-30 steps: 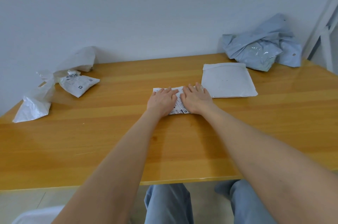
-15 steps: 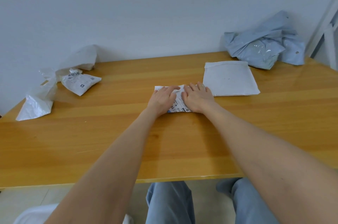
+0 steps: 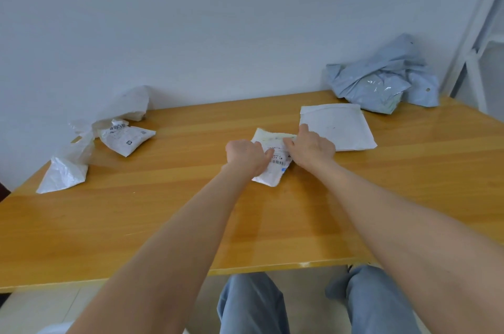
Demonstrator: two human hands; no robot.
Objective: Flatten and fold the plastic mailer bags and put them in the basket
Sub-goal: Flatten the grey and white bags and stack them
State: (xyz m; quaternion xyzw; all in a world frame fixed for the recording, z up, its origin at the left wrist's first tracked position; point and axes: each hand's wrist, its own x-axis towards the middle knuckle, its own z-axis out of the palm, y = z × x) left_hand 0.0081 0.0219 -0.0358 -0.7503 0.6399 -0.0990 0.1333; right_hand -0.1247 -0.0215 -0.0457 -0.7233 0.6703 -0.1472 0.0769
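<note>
My left grip [image 3: 246,156] curls over the left edge of the small labelled mailer [image 3: 271,174], thumb on top, pinching it. My right grip [image 3: 311,146] lies on its right side with fingers fairly straight, pressing the far flap down. The mailer lies part-folded at the middle of the worktop [image 3: 163,211]. Just to its right lies a flat white envelope [image 3: 341,129], with a crumpled grey-blue bag [image 3: 381,85] at the far right. Crumpled white bags [image 3: 122,134] sit at the far left.
</note>
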